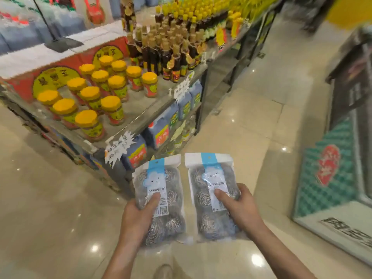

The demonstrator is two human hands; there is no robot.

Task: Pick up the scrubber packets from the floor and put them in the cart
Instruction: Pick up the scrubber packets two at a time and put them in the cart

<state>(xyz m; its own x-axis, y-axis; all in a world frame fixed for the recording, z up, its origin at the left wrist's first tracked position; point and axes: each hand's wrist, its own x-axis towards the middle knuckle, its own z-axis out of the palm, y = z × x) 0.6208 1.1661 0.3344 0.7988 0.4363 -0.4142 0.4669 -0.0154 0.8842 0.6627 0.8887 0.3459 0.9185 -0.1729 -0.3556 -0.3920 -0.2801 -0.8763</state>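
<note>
I hold two clear scrubber packets with blue and white labels, each showing steel-wool scrubbers inside. My left hand point(136, 216) grips the left packet point(161, 198) from its left side, thumb across the front. My right hand point(239, 208) grips the right packet point(211, 190) from its right side, thumb on the label. Both packets are raised side by side above the shiny tiled floor point(50, 208), tops pointing away from me. No cart is in view.
A low display shelf point(141, 111) at the left carries yellow-lidded jars point(112, 109) and dark sauce bottles point(173, 55), with blue bags on its lower tier. A glass-fronted cabinet point(332, 178) stands at the right. An aisle of floor runs between them.
</note>
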